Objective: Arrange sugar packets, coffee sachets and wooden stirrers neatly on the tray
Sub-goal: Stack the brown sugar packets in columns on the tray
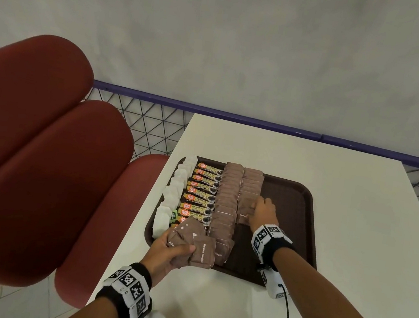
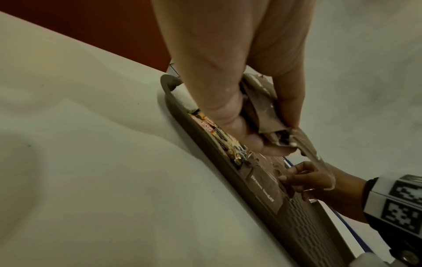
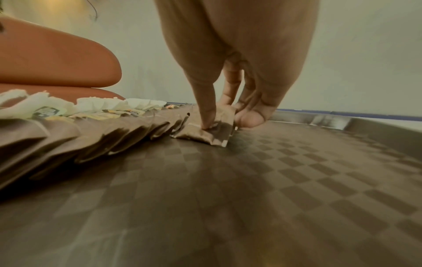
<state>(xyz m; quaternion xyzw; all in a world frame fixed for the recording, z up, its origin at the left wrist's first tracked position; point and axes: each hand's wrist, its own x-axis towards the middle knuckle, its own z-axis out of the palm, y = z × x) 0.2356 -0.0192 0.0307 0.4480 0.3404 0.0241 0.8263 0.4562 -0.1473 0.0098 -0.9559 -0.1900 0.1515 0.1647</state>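
four rows on the brown checkered tray (image 1: 301,206); left hand (image 1: 165,253) grips a bunch of crinkly sugar packets (image 1: 191,242), right hand (image 1: 262,212) pinches one packet (image 3: 205,130).

"Brown Sugar" stood in white letters on a brown packet (image 1: 202,252) in the bunch gripped by the left hand (image 1: 168,255), near the tray's near-left corner — the packet just to its right (image 1: 220,252) showed only "Sugar". Another brown packet (image 1: 244,213) under the right hand (image 1: 264,213) read "Brow". The orange-and-gold coffee sachets (image 1: 202,193), left of the brown rows, read "GRANULES" — their smaller print was unreadable.
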